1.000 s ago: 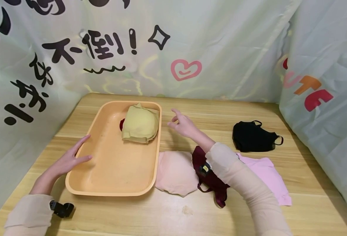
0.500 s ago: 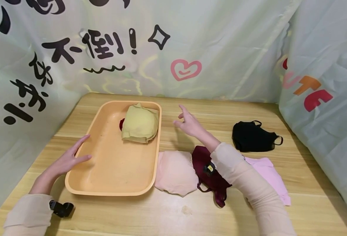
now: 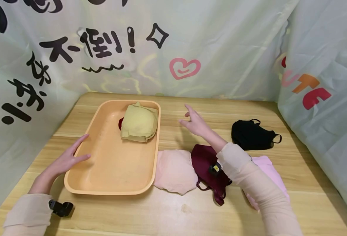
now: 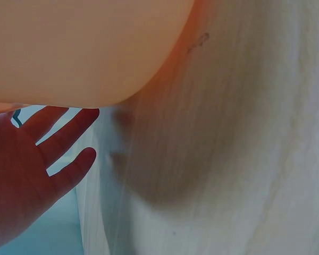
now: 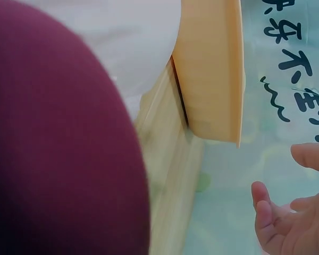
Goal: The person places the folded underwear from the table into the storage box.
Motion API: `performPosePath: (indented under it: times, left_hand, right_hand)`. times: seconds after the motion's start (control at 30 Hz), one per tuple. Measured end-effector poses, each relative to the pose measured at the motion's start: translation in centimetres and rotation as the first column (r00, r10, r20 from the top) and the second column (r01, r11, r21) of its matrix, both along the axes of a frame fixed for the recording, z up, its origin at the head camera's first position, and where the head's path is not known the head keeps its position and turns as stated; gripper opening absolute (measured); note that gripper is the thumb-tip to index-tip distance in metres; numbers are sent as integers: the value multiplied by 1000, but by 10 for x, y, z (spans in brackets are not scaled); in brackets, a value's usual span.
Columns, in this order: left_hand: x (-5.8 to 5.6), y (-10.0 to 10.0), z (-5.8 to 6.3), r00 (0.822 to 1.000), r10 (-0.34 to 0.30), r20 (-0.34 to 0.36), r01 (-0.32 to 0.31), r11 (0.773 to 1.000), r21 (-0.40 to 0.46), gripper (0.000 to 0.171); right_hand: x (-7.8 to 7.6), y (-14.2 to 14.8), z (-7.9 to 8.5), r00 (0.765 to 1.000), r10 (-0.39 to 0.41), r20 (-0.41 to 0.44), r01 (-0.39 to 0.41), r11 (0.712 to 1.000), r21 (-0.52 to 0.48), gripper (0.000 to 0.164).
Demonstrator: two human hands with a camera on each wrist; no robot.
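My left hand (image 3: 65,160) is at the left rim of an orange plastic tray (image 3: 111,177), thumb over the inside and straight, spread fingers along the outer wall in the left wrist view. In the tray's far right corner lies a folded olive-yellow bra (image 3: 139,123), with a dark red bit (image 3: 120,124) showing beside it. My right hand (image 3: 197,124) hovers above the table right of the tray, fingers loosely bent and holding nothing. Below its forearm lies a maroon bra (image 3: 204,160) with straps, partly hidden by the wrist camera. A pale pink bra (image 3: 176,172) lies between it and the tray.
A black strapped garment (image 3: 253,135) lies at the right of the wooden table (image 3: 173,219). A lilac-pink cloth (image 3: 269,167) is partly covered by the right sleeve. Printed curtains (image 3: 220,49) hang behind and at both sides.
My right hand has moved to the right, away from the tray, and the sleeve now covers more of the lilac cloth. My left hand stays at the tray's rim.
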State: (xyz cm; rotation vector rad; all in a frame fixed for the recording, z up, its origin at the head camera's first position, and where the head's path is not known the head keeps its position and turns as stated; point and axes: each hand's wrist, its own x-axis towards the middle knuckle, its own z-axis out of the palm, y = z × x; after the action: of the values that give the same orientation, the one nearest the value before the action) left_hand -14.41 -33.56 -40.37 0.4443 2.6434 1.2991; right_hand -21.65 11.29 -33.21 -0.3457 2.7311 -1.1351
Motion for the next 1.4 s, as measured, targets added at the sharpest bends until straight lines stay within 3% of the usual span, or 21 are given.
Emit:
performPosePath:
  times: [0.37,0.63,1.4]
  left_hand:
    - [2,0,-1,1000,-3,-3,3,1000,16,80]
    - [2,0,1,1000,3,4,-3,1000,6,79]
    - [1,0,0,1000,-5,2,5,1000,18,79]
  right_hand:
    - [2,16,-1,1000,-6,11,6,1000,-3,70]
    - [3,33,4,998,-36,55,40,997,-63,71]
    - [13,77,3,984,-114,140,118,993,-22,74]
